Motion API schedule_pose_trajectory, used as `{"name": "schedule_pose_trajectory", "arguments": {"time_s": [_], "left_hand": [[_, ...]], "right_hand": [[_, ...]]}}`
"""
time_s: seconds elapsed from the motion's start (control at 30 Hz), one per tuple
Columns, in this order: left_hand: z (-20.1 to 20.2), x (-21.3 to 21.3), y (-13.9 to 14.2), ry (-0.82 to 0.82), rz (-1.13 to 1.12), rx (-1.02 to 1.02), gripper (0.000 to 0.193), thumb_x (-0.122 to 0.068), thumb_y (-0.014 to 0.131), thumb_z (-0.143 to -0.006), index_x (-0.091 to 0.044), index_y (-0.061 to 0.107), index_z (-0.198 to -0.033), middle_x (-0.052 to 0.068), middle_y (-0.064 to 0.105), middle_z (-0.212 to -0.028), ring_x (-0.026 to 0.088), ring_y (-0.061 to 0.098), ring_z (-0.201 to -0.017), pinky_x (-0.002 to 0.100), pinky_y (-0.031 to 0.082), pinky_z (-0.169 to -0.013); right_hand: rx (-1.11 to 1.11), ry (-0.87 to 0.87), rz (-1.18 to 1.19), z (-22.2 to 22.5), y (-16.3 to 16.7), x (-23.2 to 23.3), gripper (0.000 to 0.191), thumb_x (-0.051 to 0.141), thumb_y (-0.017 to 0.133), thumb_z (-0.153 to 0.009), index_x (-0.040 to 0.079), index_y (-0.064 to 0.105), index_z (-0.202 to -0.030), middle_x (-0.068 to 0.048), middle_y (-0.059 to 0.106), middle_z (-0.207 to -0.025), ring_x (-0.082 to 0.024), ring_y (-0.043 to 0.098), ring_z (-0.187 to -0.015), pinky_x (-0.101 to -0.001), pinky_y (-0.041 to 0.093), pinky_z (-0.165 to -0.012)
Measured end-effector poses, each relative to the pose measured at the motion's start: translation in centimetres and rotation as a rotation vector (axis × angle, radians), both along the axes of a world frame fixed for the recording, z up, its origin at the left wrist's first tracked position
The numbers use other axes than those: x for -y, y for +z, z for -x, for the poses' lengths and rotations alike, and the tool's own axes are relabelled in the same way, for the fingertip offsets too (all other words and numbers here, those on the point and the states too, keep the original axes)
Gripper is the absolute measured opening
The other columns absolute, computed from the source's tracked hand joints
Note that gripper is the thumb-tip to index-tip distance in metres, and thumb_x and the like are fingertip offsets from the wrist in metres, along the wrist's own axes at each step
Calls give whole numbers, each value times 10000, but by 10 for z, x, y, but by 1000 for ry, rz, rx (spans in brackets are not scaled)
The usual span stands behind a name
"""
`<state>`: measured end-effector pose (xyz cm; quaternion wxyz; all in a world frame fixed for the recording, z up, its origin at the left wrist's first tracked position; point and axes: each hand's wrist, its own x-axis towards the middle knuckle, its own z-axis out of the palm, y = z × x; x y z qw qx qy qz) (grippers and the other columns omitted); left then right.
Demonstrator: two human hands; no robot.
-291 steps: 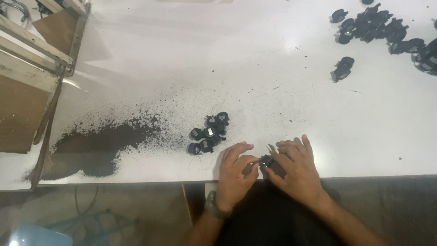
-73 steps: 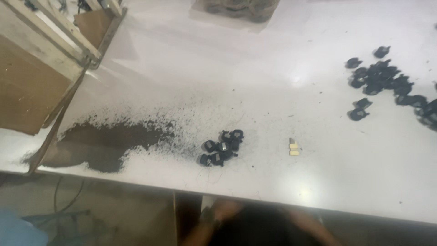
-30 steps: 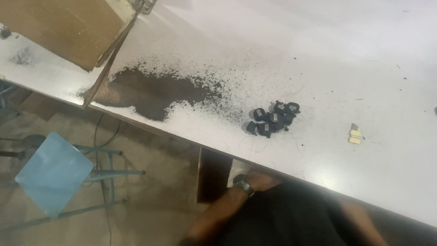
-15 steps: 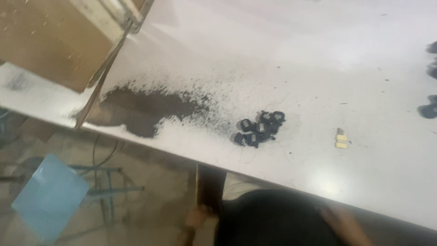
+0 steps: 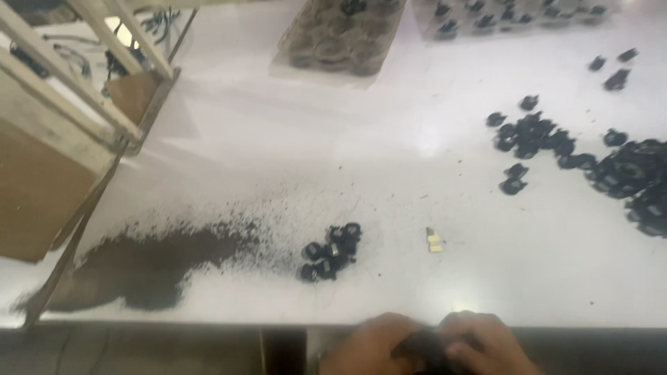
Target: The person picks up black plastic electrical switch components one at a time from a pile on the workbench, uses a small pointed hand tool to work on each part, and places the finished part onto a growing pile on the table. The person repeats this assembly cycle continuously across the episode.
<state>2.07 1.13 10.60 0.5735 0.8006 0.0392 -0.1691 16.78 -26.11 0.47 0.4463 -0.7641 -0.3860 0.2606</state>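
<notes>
Both my hands are together at the bottom edge of the view, just below the white table's front edge (image 5: 208,321). My left hand (image 5: 368,344) and my right hand (image 5: 483,342) are closed around a small black part (image 5: 429,344) held between them. A small cluster of black ring-shaped parts (image 5: 331,251) lies on the table ahead of my left hand. A little yellowish piece (image 5: 434,240) rests to its right.
A dark patch of black powder (image 5: 153,264) spreads over the table's left front. A wooden frame (image 5: 62,125) stands at the left. Many black parts (image 5: 590,160) are scattered at the right. Two clear trays (image 5: 340,35) of parts sit at the back.
The view has swung back up and right onto the table. My hands, out of sight under the table edge before, have come together at the front on a black part.
</notes>
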Motion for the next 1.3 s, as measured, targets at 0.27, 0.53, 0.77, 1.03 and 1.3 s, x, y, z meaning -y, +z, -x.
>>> {"name": "schedule_pose_trajectory", "arguments": {"time_s": [0.27,0.53,0.77,1.03,1.3], "left_hand": [[-38,-17,-142,317,-166,580,331,-361,856,-812,-66,706,-806,119,740,-872,264,699,-712,408,582,-644],[-95,112,-9,919,-729,1397,79,-200,539,-922,-132,548,-960,92,661,-923,252,678,-834,411,562,-694],[-51,61,-32,516,-8,987,319,-254,539,-975,-17,505,-1185,195,645,-1132,328,694,-1000,444,563,-848],[-40,58,-37,280,-345,1048,556,-316,548,-1049,73,454,-1435,296,603,-1394,401,683,-1228,468,558,-1041],[-60,72,-92,99,-460,579,588,-247,642,-1003,-97,460,-1541,255,534,-1492,426,579,-1306,550,447,-1064]], "right_hand": [[309,-161,-458,-9,38,-25,433,355,468,-1060,-41,643,-1084,-156,674,-949,-266,639,-865,-399,487,-752],[-729,-337,-529,18,31,-71,407,342,530,-996,-12,637,-1165,-150,673,-1025,-255,639,-964,-393,488,-841],[-734,-501,-509,40,-6,-61,432,297,547,-975,13,553,-1300,-151,632,-1179,-270,605,-1117,-410,457,-965],[-554,-556,-360,32,-17,-52,554,246,567,-952,41,457,-1455,-152,585,-1355,-286,567,-1292,-430,422,-1106],[-1223,-909,-531,30,-20,-70,626,263,567,-955,-7,439,-1505,-267,587,-1435,-395,535,-1388,-507,418,-1153]]}}
